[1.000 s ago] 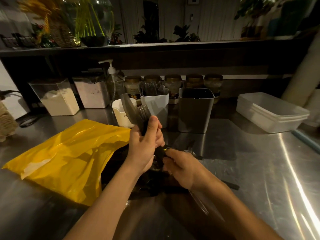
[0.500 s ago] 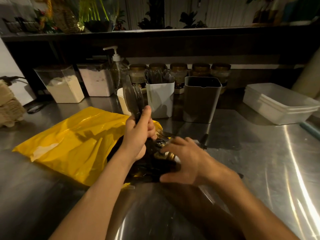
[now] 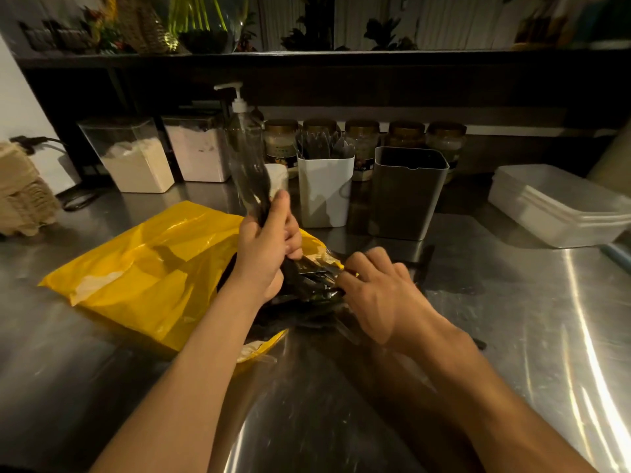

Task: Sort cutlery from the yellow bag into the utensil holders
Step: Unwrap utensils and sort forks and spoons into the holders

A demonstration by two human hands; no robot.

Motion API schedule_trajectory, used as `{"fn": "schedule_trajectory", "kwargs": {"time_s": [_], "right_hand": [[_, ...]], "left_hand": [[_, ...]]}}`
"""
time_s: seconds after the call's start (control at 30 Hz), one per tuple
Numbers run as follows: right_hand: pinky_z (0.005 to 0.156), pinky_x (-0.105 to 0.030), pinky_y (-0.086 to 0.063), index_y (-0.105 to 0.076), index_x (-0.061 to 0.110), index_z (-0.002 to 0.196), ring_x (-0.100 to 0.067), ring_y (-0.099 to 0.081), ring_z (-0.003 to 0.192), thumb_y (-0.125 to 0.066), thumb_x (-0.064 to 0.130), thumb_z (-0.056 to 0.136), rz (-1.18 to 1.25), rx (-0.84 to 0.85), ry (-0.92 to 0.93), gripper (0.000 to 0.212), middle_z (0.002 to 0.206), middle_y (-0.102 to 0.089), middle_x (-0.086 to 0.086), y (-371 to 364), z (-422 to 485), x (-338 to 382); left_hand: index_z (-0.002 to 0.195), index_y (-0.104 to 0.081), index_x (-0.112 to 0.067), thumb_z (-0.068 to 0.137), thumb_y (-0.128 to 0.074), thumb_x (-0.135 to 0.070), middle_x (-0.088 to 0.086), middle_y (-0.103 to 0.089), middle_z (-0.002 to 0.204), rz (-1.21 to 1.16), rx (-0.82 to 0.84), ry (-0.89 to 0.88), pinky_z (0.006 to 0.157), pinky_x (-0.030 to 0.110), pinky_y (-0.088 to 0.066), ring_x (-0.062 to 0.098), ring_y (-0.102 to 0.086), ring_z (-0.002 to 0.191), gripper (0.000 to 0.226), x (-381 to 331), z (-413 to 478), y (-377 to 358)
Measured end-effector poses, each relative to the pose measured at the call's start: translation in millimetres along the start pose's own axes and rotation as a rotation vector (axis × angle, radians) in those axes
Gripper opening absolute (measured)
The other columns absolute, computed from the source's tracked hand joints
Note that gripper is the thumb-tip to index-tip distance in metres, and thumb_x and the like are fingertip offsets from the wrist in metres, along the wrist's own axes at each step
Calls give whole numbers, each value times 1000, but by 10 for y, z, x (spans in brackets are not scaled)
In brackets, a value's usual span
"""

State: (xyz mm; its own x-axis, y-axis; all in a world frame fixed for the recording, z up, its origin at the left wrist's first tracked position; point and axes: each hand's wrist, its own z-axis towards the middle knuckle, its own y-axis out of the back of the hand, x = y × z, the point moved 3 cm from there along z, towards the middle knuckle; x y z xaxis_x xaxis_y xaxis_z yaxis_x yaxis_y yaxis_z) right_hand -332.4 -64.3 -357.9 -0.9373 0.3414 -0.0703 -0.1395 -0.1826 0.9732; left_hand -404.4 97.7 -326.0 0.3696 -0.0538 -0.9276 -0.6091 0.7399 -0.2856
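**Sorting under way, much left in the heap**

From where I stand, the job looks partly done. The white holder (image 3: 324, 196) at the back of the steel surface (image 3: 512, 302) already has dark handles or heads poking above its rim. The grey holder (image 3: 406, 196) just beside it shows nothing above its edge, and its inside is too dark to read. The yellow bag (image 3: 146, 268) lies flat on the surface to the person's left, and a dark cutlery pile (image 3: 307, 295) sits at its open mouth between the two hands. By my reckoning the larger share is yet to be sorted.

The left hand (image 3: 264, 244) is raised over the bag's mouth, its grip clenched round a bundle of spoons (image 3: 251, 186). They stand upright with their bowls on top, blurred, in front of the pump bottle and near the white holder.

The right hand (image 3: 379, 295) is low on the pile, knuckles up and fingers curled down onto the shiny pieces at the bag's edge. Its fingertips touch the metal. The thumb is hidden, so I cannot tell whether that grip has closed on a piece or is only raking through them.
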Motion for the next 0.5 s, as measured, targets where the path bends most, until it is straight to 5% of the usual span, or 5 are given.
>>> {"fn": "schedule_trajectory", "kwargs": {"time_s": [0.13, 0.33, 0.5], "right_hand": [[89, -48, -45, -63, 23, 108, -24, -49, 117, -62, 18, 90, 114, -212, -82, 18, 114, -59, 4, -40, -32, -198], [89, -42, -30, -58, 25, 111, -16, -42, 123, -54, 19, 101, 190, -293, -207, 12, 111, -55, 10, 98, -97, -491], [72, -37, -43, -51, 25, 98, -14, -49, 84, -41, 23, 107, 576, -448, -211, 14, 89, -52, 9, 283, -88, -363]], "left_hand": [[61, -45, -21, 104, -49, -40, -6, -30, 52, -131, -91, -21, 45, 26, -22, 9, -28, 43, 47, -55, -2, 48], [59, -40, -24, 99, -54, -46, -7, -25, 51, -241, -195, -31, 45, 25, -20, 9, -24, 43, 48, -114, -32, 73], [65, -51, -21, 77, -67, -62, -7, -33, 52, -162, -144, 3, 45, 24, -21, 8, -27, 45, 46, -56, -71, 12]]}}
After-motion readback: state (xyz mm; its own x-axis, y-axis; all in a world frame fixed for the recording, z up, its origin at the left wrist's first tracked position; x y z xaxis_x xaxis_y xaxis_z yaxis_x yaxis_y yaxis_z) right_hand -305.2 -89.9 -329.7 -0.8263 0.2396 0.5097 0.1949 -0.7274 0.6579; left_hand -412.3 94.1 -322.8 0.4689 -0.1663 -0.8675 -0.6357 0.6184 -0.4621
